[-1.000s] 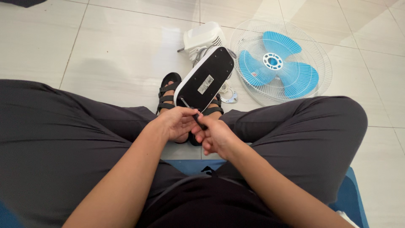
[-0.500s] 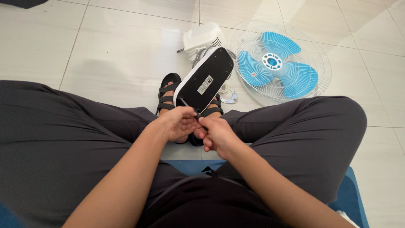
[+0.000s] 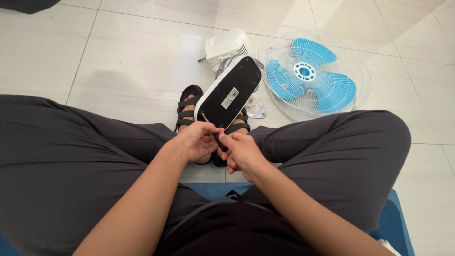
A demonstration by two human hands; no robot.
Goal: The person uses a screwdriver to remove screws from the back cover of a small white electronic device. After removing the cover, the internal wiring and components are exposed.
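Note:
A fan base (image 3: 230,92), black underneath with a white rim, stands tilted over my feet with its underside facing me. My left hand (image 3: 196,141) grips its near lower edge. My right hand (image 3: 241,151) is closed on the black handle of a screwdriver (image 3: 219,140). The thin metal shaft points up-left, and its tip touches the lower left corner of the base. Both hands meet just above my crossed legs.
A white fan motor housing (image 3: 227,45) lies on the tiled floor behind the base. A white wire grille with blue blades (image 3: 313,73) lies to its right. A small metal bracket (image 3: 258,113) rests by my black sandals (image 3: 187,104). A blue seat (image 3: 393,223) is under me.
My fingers have drawn a little closer together around the screwdriver handle. The base and the fan parts have not moved.

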